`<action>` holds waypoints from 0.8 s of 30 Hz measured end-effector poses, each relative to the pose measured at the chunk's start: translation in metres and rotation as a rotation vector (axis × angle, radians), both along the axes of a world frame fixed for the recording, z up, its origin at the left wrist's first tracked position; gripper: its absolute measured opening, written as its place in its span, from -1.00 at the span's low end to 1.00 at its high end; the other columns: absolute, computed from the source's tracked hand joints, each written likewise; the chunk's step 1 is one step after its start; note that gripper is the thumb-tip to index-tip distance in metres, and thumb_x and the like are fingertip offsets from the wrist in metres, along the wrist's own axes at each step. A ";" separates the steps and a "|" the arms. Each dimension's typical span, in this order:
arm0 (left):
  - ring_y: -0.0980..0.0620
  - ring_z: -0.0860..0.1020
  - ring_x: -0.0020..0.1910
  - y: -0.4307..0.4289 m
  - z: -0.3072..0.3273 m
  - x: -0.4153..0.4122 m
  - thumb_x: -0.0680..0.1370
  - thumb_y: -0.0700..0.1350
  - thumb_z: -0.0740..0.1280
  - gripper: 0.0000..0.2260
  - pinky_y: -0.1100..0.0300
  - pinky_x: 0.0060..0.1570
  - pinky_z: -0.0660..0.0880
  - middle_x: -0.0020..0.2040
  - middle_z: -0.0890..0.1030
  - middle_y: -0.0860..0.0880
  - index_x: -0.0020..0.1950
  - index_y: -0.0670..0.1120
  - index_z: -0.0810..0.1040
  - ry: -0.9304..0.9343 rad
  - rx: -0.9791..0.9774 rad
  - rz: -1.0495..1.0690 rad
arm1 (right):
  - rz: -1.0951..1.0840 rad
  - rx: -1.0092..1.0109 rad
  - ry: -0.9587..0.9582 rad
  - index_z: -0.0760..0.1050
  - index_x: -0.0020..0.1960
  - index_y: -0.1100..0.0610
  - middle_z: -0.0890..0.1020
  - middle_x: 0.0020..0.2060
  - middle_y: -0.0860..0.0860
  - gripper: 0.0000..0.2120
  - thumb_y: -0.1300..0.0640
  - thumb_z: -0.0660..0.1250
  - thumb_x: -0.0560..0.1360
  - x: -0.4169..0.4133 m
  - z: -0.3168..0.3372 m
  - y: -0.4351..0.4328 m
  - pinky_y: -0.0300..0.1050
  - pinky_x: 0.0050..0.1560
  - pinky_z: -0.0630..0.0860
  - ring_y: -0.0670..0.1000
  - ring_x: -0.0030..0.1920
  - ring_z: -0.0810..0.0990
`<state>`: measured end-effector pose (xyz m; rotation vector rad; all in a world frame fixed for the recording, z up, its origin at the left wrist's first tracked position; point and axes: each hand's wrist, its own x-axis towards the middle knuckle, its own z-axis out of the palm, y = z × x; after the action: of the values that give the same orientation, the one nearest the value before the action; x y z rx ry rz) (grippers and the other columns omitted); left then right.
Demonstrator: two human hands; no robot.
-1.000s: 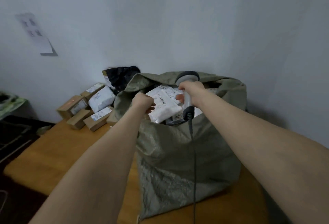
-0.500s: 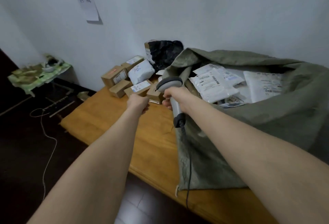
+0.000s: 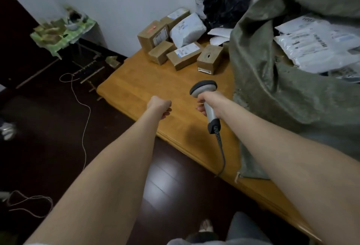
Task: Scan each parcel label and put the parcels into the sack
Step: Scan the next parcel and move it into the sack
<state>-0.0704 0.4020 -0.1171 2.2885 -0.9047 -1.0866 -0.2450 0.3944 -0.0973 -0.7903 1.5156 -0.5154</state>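
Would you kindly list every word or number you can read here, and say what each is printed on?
"100", faint: on the topmost white mailer in the sack.
Labels on the cardboard boxes and the puffy white mailer beside them: too blurred to read.
Barcode scanner in the right hand: no text visible.

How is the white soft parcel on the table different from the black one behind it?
The white parcel is pale and smooth; the black parcel is dark and crinkled. The white parcel rests among the brown boxes; the black parcel stands taller by the wall. The white parcel's label faces up; the black parcel's sits at its left edge. Both lie outside the sack.
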 end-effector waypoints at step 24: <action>0.02 0.56 -0.32 -0.218 -0.010 0.085 0.54 -0.16 0.29 -0.90 0.20 -0.33 0.49 -0.22 0.64 -0.08 -0.07 -0.17 0.53 -0.009 0.048 -0.108 | -0.143 0.098 -0.057 0.44 0.18 0.29 0.60 -0.32 0.17 -0.75 0.28 0.32 0.51 0.096 -0.021 -0.209 -0.12 -0.39 0.45 0.02 -0.40 0.54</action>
<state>0.0144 0.1843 -0.1270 2.3081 -1.0273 -1.1556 -0.1489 0.1857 -0.1178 -0.5901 1.5396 -0.5607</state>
